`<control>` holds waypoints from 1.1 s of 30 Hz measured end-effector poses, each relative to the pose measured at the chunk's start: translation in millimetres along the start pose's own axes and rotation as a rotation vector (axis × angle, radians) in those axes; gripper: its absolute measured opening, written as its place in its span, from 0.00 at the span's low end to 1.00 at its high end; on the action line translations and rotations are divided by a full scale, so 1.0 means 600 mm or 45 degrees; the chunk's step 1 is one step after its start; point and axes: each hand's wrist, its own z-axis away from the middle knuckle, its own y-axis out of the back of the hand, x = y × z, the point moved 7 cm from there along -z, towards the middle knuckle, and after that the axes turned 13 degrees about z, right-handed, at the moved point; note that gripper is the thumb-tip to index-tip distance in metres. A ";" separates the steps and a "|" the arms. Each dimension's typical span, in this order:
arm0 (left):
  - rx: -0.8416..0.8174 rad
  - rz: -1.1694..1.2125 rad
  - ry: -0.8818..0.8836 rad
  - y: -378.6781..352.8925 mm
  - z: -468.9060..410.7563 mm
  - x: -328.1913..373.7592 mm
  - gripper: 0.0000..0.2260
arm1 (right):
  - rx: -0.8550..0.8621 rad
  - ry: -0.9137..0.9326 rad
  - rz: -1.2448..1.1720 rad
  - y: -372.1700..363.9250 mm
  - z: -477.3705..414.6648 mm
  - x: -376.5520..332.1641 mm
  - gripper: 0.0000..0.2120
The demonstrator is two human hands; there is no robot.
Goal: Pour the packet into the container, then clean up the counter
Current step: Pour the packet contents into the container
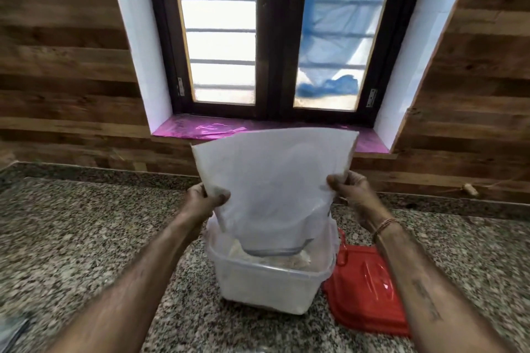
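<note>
Both forearms reach up from the bottom corners of the frame. At centre, the left hand (205, 199) and right hand (348, 188) hold the white packet (272, 180) upended, fingers (222, 198) pinched closed on its two side edges. Its mouth points down into the clear plastic container (266, 286), where pale powder lies heaped. That container stands on the speckled granite table (86, 238), lower centre. Just right of it lies a red lid (367, 289), flat. Behind, in the upper frame, is a window sill (177, 129) lined with pink foil.
</note>
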 end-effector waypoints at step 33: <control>0.180 0.001 -0.066 0.142 -0.123 0.144 0.08 | 0.047 -0.089 0.130 -0.144 -0.081 -0.101 0.02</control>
